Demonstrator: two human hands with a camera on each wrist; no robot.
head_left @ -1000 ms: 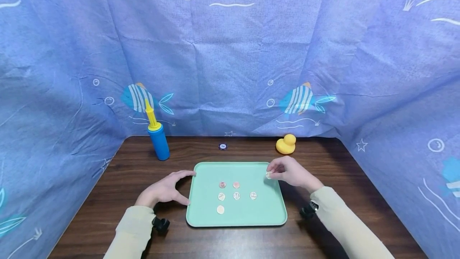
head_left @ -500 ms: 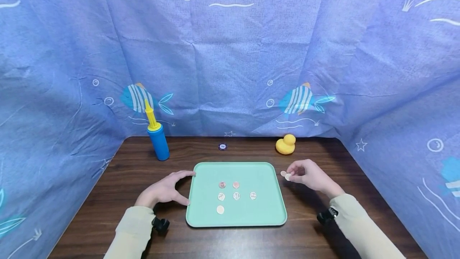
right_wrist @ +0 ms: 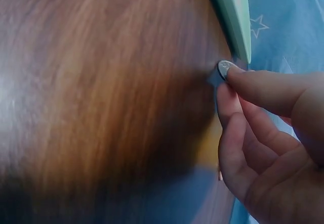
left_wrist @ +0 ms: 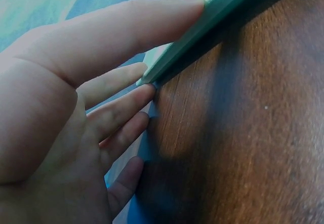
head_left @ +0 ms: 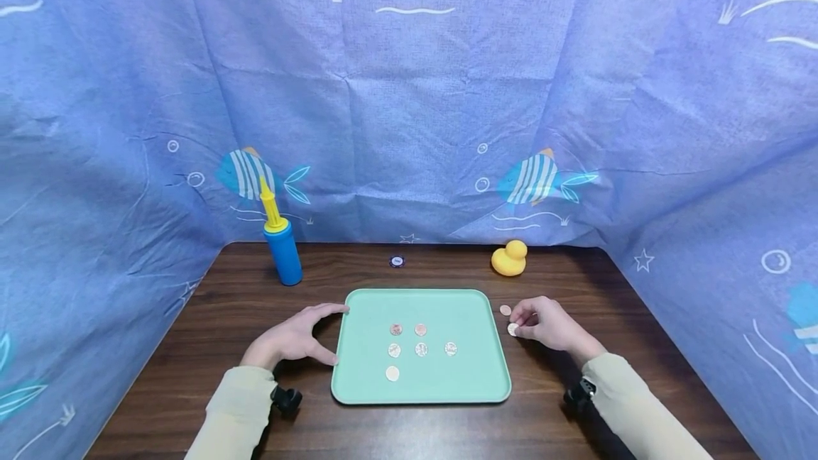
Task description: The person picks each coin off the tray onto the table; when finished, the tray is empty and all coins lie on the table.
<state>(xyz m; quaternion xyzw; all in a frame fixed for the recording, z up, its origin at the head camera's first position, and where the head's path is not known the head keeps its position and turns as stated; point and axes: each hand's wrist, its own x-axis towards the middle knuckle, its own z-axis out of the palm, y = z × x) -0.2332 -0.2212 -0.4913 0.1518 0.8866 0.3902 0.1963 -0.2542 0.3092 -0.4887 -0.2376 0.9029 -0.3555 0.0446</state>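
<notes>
A silver coin (right_wrist: 224,70) is pinched between the thumb and fingers of my right hand (head_left: 551,325), low over the table just right of the mint-green tray (head_left: 473,382). Behind it a copper-coloured coin (head_left: 505,310) lies on the wood. My left hand (head_left: 297,334) rests at the tray's left edge, thumb and fingertips on the rim, fingers spread and fairly straight. On the tray lie two copper coins, one of them a dark copper coin (head_left: 396,329), and several silver coins, among them a silver coin (head_left: 451,349) at the right and a paler coin (head_left: 393,373) at the front.
At the back left of the dark wooden table (head_left: 409,435) stands a blue and yellow hand pump (head_left: 283,250). A small dark poker chip (head_left: 397,261) lies behind the tray, and a yellow rubber duck (head_left: 509,259) sits at the back right. Blue fish-print cloth (head_left: 409,126) surrounds the table.
My right hand has carried the silver coin from over the tray's right edge out to the table on the right, then toward the front. The left hand has stayed at the tray.
</notes>
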